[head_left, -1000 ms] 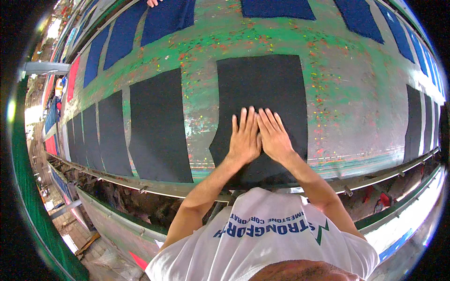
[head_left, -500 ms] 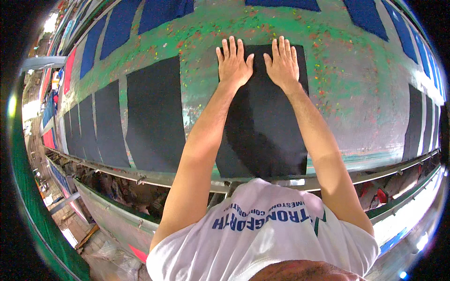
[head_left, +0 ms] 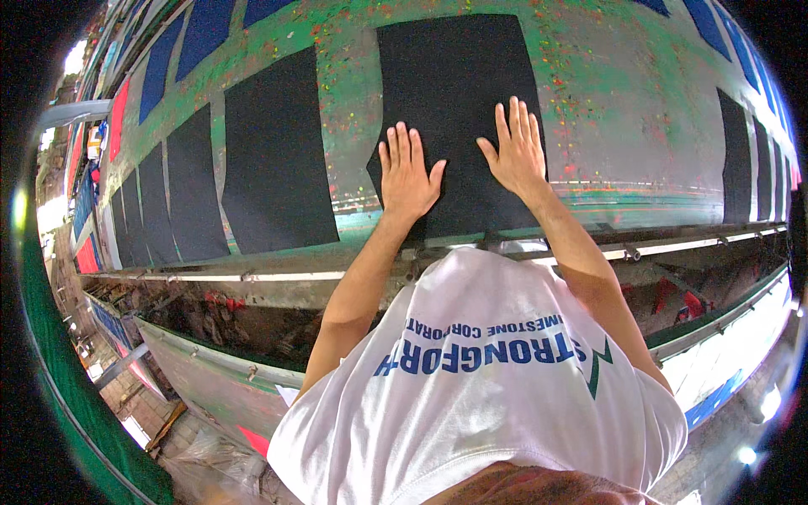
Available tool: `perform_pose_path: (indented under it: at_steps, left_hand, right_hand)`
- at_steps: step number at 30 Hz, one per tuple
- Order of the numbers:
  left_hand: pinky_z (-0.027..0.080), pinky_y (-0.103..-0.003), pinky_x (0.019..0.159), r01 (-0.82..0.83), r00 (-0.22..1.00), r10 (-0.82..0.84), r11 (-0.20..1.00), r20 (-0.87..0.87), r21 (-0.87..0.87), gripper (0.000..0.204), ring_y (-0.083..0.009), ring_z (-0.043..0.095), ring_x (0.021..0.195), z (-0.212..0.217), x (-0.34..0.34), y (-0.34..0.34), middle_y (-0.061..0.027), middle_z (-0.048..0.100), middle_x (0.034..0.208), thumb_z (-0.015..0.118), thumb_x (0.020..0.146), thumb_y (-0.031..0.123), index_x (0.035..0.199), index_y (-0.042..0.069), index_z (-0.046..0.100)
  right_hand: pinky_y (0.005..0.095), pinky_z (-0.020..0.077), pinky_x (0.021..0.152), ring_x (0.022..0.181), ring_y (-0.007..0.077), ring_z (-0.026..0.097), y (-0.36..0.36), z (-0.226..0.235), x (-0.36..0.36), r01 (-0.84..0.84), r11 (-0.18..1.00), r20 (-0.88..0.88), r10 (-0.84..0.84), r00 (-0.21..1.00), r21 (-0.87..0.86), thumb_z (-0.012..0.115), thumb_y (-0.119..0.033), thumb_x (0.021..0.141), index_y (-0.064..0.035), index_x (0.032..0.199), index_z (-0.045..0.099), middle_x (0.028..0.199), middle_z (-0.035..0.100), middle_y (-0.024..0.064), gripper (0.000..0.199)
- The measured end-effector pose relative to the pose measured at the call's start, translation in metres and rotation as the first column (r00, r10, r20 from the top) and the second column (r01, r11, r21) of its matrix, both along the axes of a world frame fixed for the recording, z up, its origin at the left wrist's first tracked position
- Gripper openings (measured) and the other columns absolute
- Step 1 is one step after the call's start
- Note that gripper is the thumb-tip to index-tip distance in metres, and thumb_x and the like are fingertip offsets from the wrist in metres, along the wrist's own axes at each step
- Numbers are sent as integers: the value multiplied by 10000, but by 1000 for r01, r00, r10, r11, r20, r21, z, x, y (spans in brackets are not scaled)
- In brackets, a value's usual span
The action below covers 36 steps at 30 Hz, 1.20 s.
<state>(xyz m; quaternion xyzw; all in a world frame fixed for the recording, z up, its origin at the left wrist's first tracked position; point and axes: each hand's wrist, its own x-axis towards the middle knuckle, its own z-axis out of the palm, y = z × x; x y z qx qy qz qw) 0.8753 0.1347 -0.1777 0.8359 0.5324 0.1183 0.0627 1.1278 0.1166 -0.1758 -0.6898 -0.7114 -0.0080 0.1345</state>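
A black cut fabric panel (head_left: pixel 459 71) lies flat on the long paint-stained table (head_left: pixel 631 135) in front of me. Both palms rest on its nearer half. My left hand (head_left: pixel 410 174) lies flat near the panel's left edge, fingers stretched and thumb out to the right. Close to the right edge, my right hand (head_left: pixel 515 151) is flat too, with fingers extended and thumb spread leftward. Neither hand grips anything. The panel's left edge juts out slightly beside my left hand, and its near edge reaches toward the table's front rail.
More black panels lie in a row to the left, the nearest a large one (head_left: pixel 276 151); others (head_left: pixel 734 156) lie at the right. Blue panels (head_left: pixel 204 34) line the far side. A metal rail (head_left: pixel 337 275) runs along the front edge, with a dark gap (head_left: pixel 219 316) below it.
Both hands have slid from the panel's far edge toward me and now lie on its nearer half. The view has shifted, so the table appears higher in the picture.
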Motion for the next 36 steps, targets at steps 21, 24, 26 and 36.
perform_pose_path:
  at_steps: [21, 24, 26, 36]
  left_hand:
    - [190, -700, 1261, 577, 816, -577, 813, -31, 74, 778, -486, 257, 1589, 13, 72, -32, -234, 302, 1727, 576, 1040, 548, 1621, 55, 421]
    - [201, -694, 1259, 717, 689, -722, 692, 63, 79, 740, -464, 275, 1590, 10, 106, -59, -210, 333, 1720, 632, 1006, 507, 1586, 71, 483]
    - [200, -681, 1268, 779, 611, -786, 618, 99, 106, 718, -455, 284, 1590, 10, 121, -74, -206, 348, 1714, 650, 997, 487, 1568, 75, 514]
    - [132, -618, 1319, 851, 521, -853, 515, 29, -103, 714, -412, 162, 1647, 20, 147, -95, -187, 250, 1767, 521, 1081, 505, 1652, 94, 399]
  right_hand:
    - [520, 321, 1277, 1529, 394, 419, -186, 70, -2, -177, 879, -132, 132, 983, -443, 672, -391, 1014, 14, 1565, 460, 1636, 439, 256, 716]
    - [523, 372, 1241, 1365, 407, 592, -196, 95, 14, -103, 825, -236, -38, 971, -556, 669, -374, 1018, -6, 1474, 560, 1435, 635, 262, 596]
    - [529, 389, 1227, 1284, 417, 646, -201, 104, 30, -54, 834, -273, -117, 955, -548, 669, -372, 1019, -16, 1429, 599, 1340, 697, 258, 547]
    - [506, 553, 979, 1139, 445, 695, -235, 109, 175, 215, 945, -320, -288, 902, -245, 737, -318, 983, -1, 1311, 713, 1241, 741, 219, 457]
